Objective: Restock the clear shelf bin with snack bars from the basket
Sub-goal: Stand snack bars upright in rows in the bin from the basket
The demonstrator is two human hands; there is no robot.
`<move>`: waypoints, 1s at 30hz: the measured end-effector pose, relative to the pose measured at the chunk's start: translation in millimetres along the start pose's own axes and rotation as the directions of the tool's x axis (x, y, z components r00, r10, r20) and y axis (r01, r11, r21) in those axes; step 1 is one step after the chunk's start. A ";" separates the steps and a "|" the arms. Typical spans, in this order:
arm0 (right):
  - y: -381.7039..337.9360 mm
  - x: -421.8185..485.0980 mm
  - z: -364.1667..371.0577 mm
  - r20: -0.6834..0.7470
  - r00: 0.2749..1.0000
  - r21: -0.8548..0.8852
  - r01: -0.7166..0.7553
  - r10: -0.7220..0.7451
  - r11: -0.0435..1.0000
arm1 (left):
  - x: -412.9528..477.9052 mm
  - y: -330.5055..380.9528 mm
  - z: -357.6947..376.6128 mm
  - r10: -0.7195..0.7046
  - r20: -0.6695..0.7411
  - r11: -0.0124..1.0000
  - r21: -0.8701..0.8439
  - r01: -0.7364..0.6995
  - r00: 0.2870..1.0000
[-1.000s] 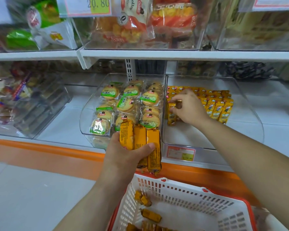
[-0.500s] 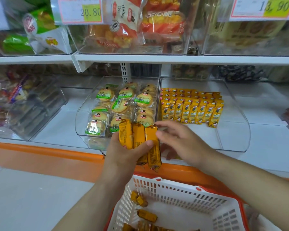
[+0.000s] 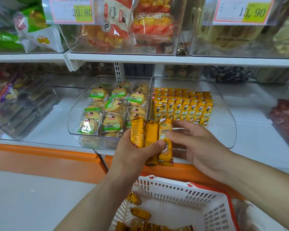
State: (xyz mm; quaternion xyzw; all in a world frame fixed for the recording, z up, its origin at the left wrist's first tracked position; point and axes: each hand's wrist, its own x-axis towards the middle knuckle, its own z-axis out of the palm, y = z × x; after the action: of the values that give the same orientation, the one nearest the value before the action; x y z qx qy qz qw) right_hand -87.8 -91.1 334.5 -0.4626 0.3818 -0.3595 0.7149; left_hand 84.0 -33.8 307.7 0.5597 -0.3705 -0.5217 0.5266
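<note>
Pinching snack bars (image 3: 150, 135) between left fingers (image 3: 158, 145) — right fingers (image 3: 178, 136) touching.

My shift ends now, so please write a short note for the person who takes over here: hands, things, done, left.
Left hand grips three snack bars in front of the shelf.
Right hand: fingers touch the rightmost held bar; a pinch is not certain.
Clear bin: rows of bars stand at its back only.
Done: bin partly stocked.
Left: place the three held bars, then the loose bars from the basket.
</note>
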 end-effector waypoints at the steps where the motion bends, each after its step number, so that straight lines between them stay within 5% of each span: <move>1: 0.8 -0.8 -0.9 -0.014 1.000 -0.006 0.013 -0.013 1.000 | 0.3 -0.3 1.5 0.003 0.005 1.000 -0.004 -0.003 1.000; 13: -12.0 -0.7 -26.3 0.005 0.997 -0.143 0.078 -0.078 0.987 | -2.2 2.9 6.8 0.041 -0.011 0.997 0.061 -0.040 0.999; 21: -16.1 -7.1 -35.2 -0.124 0.986 0.058 0.122 -0.114 0.991 | -5.1 10.7 2.1 0.081 -0.083 0.997 0.008 -0.080 0.993; 25: 3.4 -13.9 -17.3 -0.030 0.996 -0.247 0.078 -0.088 0.966 | -5.5 12.3 7.1 0.076 -0.105 0.997 -0.009 -0.077 0.992; 30: 1.7 -17.6 -10.7 0.092 0.993 -0.329 0.103 -0.077 0.939 | -8.0 14.6 10.0 0.078 -0.097 0.997 0.016 -0.077 0.992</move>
State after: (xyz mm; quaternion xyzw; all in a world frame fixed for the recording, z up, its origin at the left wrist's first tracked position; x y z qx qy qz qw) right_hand -104.8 -79.4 333.7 -0.6072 0.3875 -0.3040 0.6235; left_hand 74.8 -30.6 324.4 0.5730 -0.3688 -0.4706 0.5605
